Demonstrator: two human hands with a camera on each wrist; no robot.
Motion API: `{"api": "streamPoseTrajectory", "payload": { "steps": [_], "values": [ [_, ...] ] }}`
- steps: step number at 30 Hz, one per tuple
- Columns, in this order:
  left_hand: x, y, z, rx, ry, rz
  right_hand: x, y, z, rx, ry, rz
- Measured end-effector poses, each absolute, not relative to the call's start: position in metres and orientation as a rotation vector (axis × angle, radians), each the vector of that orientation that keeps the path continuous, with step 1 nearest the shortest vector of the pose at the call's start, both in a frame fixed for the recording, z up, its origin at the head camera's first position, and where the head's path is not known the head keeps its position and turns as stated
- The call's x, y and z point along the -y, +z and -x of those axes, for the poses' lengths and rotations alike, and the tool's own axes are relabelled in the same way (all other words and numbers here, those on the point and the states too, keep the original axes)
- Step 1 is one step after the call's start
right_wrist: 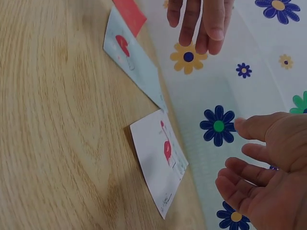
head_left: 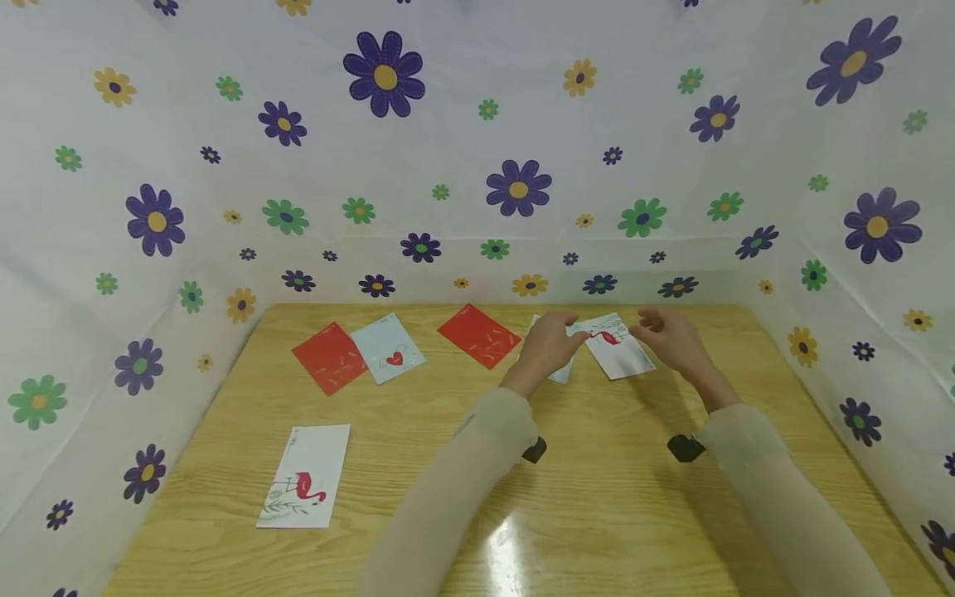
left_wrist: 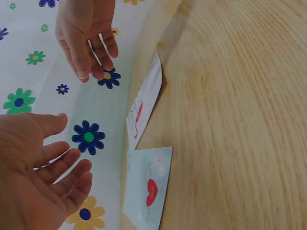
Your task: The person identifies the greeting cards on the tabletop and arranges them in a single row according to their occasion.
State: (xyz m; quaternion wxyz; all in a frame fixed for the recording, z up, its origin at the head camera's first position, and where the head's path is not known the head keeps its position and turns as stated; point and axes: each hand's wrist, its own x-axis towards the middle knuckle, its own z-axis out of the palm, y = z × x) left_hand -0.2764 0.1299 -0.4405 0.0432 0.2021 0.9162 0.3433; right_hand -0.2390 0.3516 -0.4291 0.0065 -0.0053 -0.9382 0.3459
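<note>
Above the back of the table, my left hand [head_left: 546,344] hovers near a light blue card [left_wrist: 151,184] with a red heart, partly hidden by that hand in the head view. My right hand [head_left: 674,340] is held to the right of a white card [head_left: 618,358] with a red flamingo. In the wrist views the fingers of both hands are spread and loosely bent, with nothing between them. Both hands stand apart from the cards and face each other. The white flamingo card lies beside the blue heart card, their corners close together.
Left of my hands lies a red card [head_left: 480,336]. Farther left, another red card [head_left: 327,358] touches a light blue heart card [head_left: 388,348]. A second white flamingo card [head_left: 306,477] lies near the front left. A flowered curtain [head_left: 462,124] encloses the wooden table [head_left: 597,514].
</note>
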Motion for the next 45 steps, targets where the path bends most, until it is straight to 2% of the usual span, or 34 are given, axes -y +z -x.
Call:
{"api": "streamPoseTrajectory", "payload": {
  "steps": [12, 19, 23, 30, 45],
  "values": [
    [-0.151, -0.47, 0.288, -2.872, 0.948, -0.597, -0.357, -0.453, 0.273, 3.021, 0.965, -0.02],
    [-0.163, -0.483, 0.288, -2.885, 0.831, -0.591, -0.352, -0.464, 0.28, 3.054, 0.974, 0.028],
    [-0.168, -0.485, 0.285, -2.931, 0.69, -0.637, -0.353, -0.474, 0.284, 3.053, 0.963, 0.036],
    [-0.177, -0.482, 0.278, -2.984, 0.436, -0.748, -0.353, -0.49, 0.291, 3.052, 0.718, -0.106],
    [-0.185, -0.488, 0.268, -2.96, 0.049, -0.873, -0.348, -0.49, 0.274, 3.145, 0.459, -0.15]
  ]
}}
